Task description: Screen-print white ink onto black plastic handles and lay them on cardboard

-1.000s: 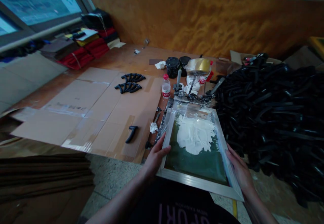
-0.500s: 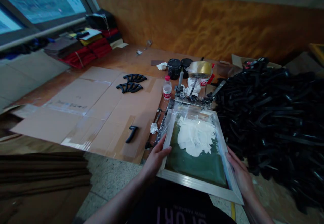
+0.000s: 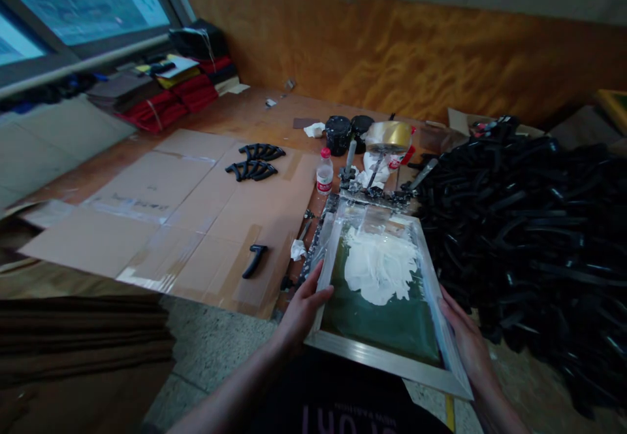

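A screen printing frame [image 3: 386, 363] with metal sides and green mesh lies in front of me, its far end at a clamp fixture [image 3: 377, 192]. Thick white ink [image 3: 379, 267] is spread over the far half of the mesh. My left hand [image 3: 306, 303] grips the left side of the frame, thumb on top. On the opposite side, my right hand [image 3: 463, 333] holds the right edge, its fingers partly hidden beneath. One black curved handle-like part [image 3: 253, 261] lies on cardboard left of the frame, and several more black parts [image 3: 257, 161] are lined up farther back.
Flattened cardboard [image 3: 161, 225] covers the left of the table. A red-capped bottle [image 3: 324, 172], black tubs [image 3: 337, 134] and a tape roll [image 3: 388, 136] stand beyond the frame. A large heap of black parts [image 3: 529, 225] fills the right. Red bundles [image 3: 161, 108] lie by the window.
Almost nothing differs. Both hands keep the same hold on the screen printing frame, and the whole view has shifted by a few pixels.
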Demonstrator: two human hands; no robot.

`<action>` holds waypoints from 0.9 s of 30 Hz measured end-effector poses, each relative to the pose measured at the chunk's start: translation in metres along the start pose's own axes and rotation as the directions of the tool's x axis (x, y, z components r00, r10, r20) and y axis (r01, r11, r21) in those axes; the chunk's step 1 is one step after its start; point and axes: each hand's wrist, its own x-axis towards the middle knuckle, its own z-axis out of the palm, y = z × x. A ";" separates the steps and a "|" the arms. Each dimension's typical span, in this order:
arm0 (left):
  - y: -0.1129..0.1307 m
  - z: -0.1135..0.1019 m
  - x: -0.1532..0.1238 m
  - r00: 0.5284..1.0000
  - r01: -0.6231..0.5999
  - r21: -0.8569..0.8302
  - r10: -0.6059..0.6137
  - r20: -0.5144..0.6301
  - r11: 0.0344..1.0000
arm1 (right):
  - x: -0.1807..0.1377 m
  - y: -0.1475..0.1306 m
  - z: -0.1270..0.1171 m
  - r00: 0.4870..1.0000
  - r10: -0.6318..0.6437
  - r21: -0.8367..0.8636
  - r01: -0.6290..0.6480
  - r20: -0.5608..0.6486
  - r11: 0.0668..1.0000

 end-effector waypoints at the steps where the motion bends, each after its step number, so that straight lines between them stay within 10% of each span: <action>1: 0.000 0.001 0.000 1.000 0.008 0.000 -0.008 -0.013 1.000 | 0.000 0.000 -0.001 1.000 0.003 0.009 -0.003 0.002 1.000; 10: 0.002 0.004 -0.003 0.999 0.035 -0.008 -0.035 -0.010 0.999 | -0.002 -0.001 0.002 1.000 -0.019 0.004 0.019 0.003 1.000; 18: -0.002 0.001 0.000 0.999 0.025 -0.001 -0.025 -0.029 1.000 | 0.031 -0.030 -0.024 0.950 -0.301 -0.419 0.305 0.078 0.855; 23: -0.002 0.001 -0.001 0.999 0.032 -0.011 -0.032 -0.028 0.999 | 0.082 -0.110 0.024 0.662 -0.660 -0.442 0.741 0.355 0.506; 27: 0.001 0.005 -0.004 0.997 0.050 -0.027 -0.052 -0.054 0.998 | 0.134 -0.164 0.098 0.387 -0.648 -0.416 0.902 0.656 0.117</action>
